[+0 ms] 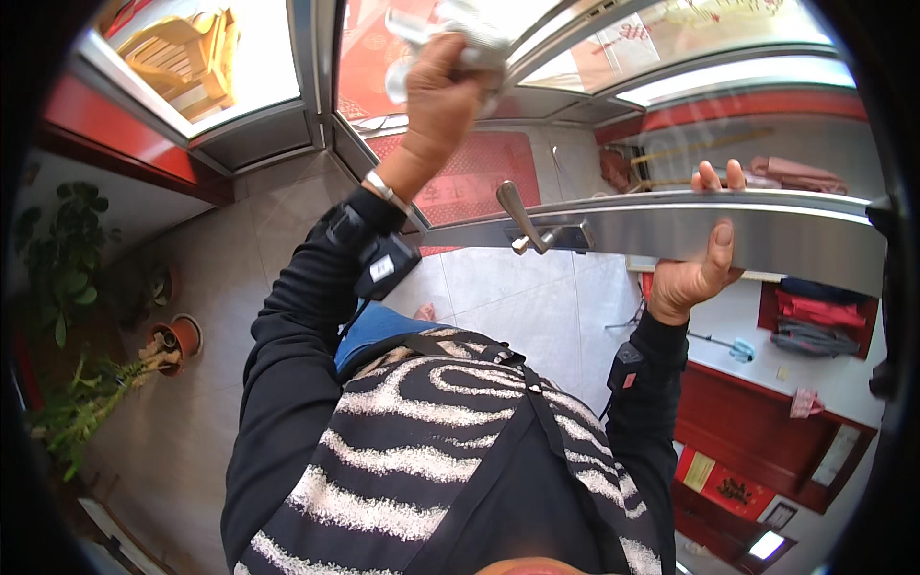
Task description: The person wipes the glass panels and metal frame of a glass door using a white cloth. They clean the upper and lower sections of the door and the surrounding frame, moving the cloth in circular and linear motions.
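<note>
My left hand [442, 100] holds a bunched pale grey-white cloth [471, 54] up at the glass of a metal-framed door. The cloth is blurred, and most of the fingers are hidden by it or turned away. Farther right, my right hand [701, 269] grips the door's metal frame [647, 233], thumb on the near face and fingertips showing past the far edge. A lever handle [525, 215] sticks out from the frame between my two hands, touched by neither.
A red mat [496, 165] lies on the floor behind the glass. Potted plants [180, 345] stand at the left, and a wooden chair [194, 65] shows through glass at upper left. Red cabinets [747, 431] and folded clothes [819, 316] are at the right.
</note>
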`<move>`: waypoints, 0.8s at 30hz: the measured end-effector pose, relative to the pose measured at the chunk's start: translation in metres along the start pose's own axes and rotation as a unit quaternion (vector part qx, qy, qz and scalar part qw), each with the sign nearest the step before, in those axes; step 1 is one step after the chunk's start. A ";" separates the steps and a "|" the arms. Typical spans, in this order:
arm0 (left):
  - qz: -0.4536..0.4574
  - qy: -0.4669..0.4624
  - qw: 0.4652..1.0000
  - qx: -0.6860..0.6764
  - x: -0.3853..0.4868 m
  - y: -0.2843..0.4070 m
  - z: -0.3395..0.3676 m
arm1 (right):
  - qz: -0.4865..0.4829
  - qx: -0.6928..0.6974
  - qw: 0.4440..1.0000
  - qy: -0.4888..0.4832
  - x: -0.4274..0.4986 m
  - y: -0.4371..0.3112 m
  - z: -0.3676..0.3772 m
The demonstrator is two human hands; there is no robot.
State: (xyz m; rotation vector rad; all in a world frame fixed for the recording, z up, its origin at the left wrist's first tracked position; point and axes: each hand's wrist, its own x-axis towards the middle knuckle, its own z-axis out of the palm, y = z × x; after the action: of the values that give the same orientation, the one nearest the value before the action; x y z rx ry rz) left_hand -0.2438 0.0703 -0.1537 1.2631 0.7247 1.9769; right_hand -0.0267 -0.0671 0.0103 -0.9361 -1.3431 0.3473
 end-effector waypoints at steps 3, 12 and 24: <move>0.172 -0.120 0.970 0.126 -0.009 0.039 0.029 | 0.017 0.025 0.999 0.016 0.002 0.003 -0.003; 0.147 -0.317 0.916 0.198 -0.072 0.059 0.055 | 0.028 0.045 0.998 0.023 0.007 0.012 -0.010; 0.022 -0.270 0.943 0.191 -0.057 0.073 0.084 | 0.042 0.060 0.997 -0.017 0.011 0.018 -0.014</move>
State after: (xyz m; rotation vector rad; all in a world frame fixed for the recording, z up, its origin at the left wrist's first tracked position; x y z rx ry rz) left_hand -0.1664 -0.0112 -0.0992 1.9602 0.8168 1.4426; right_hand -0.0056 -0.0538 0.0053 -0.8912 -1.3013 0.5034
